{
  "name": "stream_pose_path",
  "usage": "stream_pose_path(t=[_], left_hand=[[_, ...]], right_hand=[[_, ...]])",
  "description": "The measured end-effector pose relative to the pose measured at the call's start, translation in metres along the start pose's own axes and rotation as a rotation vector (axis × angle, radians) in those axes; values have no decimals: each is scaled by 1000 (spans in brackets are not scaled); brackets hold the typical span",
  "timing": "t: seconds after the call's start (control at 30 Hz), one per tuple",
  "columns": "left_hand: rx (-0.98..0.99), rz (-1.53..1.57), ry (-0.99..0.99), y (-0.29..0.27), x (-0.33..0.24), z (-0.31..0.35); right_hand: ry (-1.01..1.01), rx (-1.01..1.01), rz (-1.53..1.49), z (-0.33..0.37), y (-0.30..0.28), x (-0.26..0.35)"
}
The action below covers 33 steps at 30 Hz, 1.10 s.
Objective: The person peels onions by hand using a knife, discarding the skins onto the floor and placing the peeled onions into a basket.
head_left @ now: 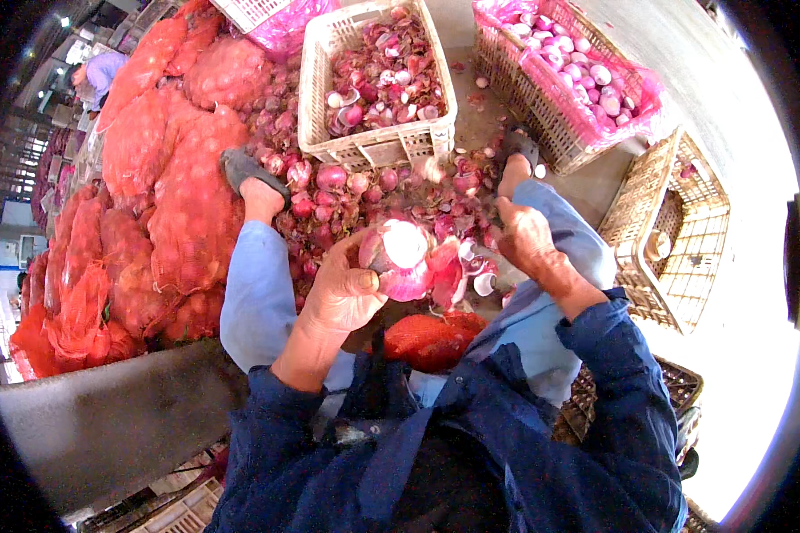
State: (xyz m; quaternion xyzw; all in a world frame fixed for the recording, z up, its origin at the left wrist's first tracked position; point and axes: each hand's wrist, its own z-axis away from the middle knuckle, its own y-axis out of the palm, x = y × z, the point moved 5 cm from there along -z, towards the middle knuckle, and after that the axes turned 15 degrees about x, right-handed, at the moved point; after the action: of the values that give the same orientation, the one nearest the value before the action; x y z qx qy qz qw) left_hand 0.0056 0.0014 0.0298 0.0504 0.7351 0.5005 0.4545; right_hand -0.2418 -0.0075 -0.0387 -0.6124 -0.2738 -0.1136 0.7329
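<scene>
My left hand (336,289) is closed round a large red onion (398,282) in front of me. Its top is a bare white face, and torn purple skin (447,277) hangs from its right side. To the right, over my knee, my right hand (530,238) is curled and apart from the onion. What its fingers may hold is hidden. Unpeeled red onions (332,178) and loose skins lie heaped on the floor between my feet, beyond both hands. A red mesh bundle (431,342) rests between my thighs.
A cream crate (378,147) of onion skins and scraps stands ahead. Right of it is a crate (524,111) lined with pink plastic, full of peeled onions. Another crate (636,222) lies tilted at right. Red mesh sacks (151,133) and a grey ledge (124,413) bound the left.
</scene>
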Motion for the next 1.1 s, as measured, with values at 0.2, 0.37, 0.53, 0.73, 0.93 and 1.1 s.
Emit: stream_pose_path(t=[0.2,0.37,0.53,0.73,0.93,1.1], left_hand=[[-11,-255,112,8,-19,-12],[-71,-334,109,3,-12,-8],[-73,-252,84,5,-3,-11],[8,-70,59,-2,10,-11],[22,204,83,-8,9,-12],[-42,172,117,-15,3,-8]], right_hand=[[43,-32,-631,4,-24,39],[-264,-43,-988,16,-51,96],[-154,78,-1037,10,-45,108],[-88,145,-1368,-4,-39,99],[75,-13,-1232,-2,-21,63],[213,-78,-955,3,-17,28]])
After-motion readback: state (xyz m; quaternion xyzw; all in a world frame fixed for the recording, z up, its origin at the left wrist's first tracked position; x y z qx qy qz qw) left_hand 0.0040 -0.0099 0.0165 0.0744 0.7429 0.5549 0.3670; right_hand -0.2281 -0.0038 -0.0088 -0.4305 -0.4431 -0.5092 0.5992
